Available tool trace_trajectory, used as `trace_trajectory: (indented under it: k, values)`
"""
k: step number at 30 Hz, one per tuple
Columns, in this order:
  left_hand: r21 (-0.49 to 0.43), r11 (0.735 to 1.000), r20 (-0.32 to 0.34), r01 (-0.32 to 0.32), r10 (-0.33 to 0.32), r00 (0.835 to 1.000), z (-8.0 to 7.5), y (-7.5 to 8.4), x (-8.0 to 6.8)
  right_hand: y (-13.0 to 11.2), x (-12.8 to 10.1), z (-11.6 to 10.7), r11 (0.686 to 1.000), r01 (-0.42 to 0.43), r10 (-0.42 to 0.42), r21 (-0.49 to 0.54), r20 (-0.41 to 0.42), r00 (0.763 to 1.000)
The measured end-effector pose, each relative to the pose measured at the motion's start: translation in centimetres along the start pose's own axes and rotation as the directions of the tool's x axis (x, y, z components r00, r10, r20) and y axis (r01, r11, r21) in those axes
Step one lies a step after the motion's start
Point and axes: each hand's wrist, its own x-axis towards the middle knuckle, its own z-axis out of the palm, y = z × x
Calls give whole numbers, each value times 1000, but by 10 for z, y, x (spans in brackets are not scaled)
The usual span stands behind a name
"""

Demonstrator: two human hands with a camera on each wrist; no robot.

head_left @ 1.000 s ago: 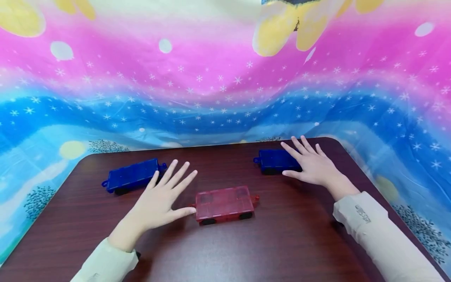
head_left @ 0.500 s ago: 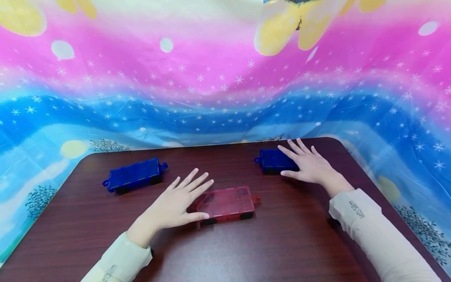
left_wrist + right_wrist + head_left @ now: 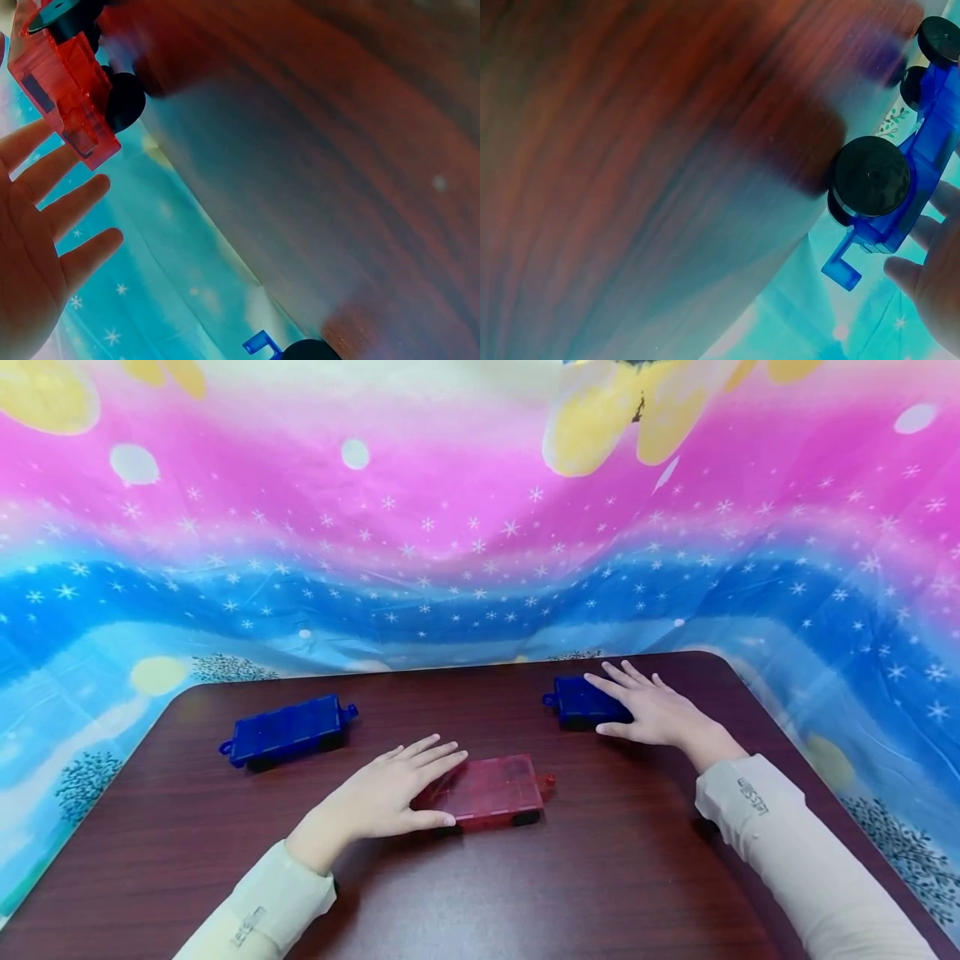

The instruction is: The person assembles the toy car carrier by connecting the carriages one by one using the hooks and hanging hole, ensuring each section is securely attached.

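A translucent red toy car base point(image 3: 498, 789) with black wheels sits on the table's middle, a small hook at its right end. My left hand point(image 3: 382, 789) reaches over its left end, fingers extended, thumb along the near side. In the left wrist view those fingers lie spread beside the red base point(image 3: 71, 97); contact cannot be told. At the back right stands a blue car base point(image 3: 577, 702), its right part hidden under my right hand point(image 3: 652, 710). That hand's fingers are straight, and in the right wrist view they show behind the blue base point(image 3: 922, 172).
Another blue car base point(image 3: 285, 728) stands at the back left, with couplings at both ends. Everything rests on a dark wooden table point(image 3: 570, 877) with rounded far corners. A colourful snowflake-patterned cloth point(image 3: 465, 552) hangs just behind its far edge.
My left hand has moved right, from beside the left blue base to over the red base's left end. My right hand has shifted slightly left over the right blue base. The bases look unmoved.
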Motion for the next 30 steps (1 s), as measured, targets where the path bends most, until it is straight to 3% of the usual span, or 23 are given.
trace_trajectory:
  k: [14, 30]
  values:
    - [-57, 998, 87, 40, -35, 996, -7, 2, 6, 5, 5, 4, 997, 60, -59, 40, -23, 998]
    - [-86, 996, 84, -4, 11, 996, -8, 0, 11, 6, 5, -2, 998, 33, -31, 48, -34, 999]
